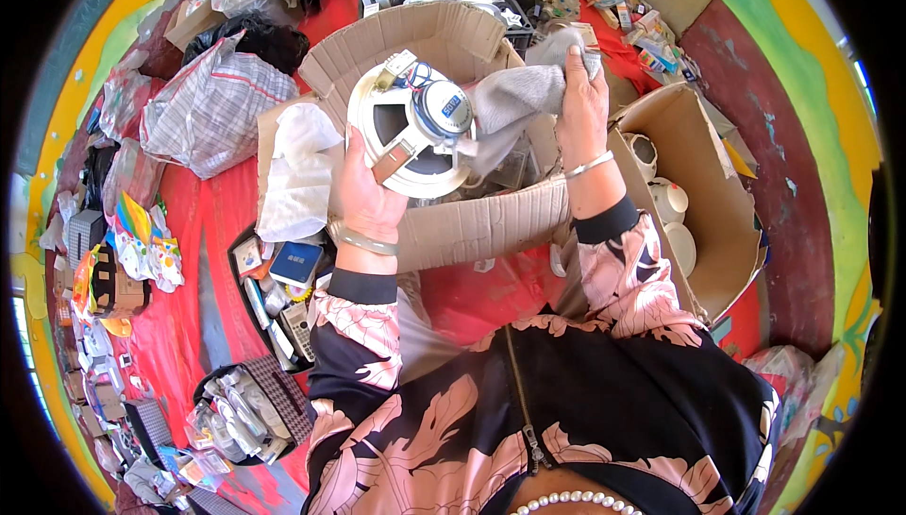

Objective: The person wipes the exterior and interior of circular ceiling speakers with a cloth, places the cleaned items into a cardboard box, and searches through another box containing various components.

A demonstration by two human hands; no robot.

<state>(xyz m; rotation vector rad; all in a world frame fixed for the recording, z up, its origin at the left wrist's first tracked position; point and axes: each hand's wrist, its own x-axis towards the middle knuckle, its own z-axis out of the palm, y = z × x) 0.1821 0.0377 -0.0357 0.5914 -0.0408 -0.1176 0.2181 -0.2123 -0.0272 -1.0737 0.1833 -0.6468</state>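
Observation:
My left hand (pixel 370 196) grips a round white loudspeaker (pixel 412 128) by its rim, its back with the magnet, wires and a small board turned up. In my right hand (pixel 584 104) a grey cloth (pixel 517 100) is pinched at one end. The cloth hangs across toward the speaker, and its lower end looks close to or against the speaker's right edge. Both are held over an open cardboard box (pixel 472 222) whose contents are partly hidden beneath them.
A second cardboard box (pixel 727 232) at the right holds several white cups or bowls (pixel 669 202). A white cloth (pixel 300 170) drapes over the left flap. At the lower left stand a bin of small items with a calculator (pixel 298 326) and a basket of bottles (pixel 247 413). A checked bag (pixel 212 104) lies behind.

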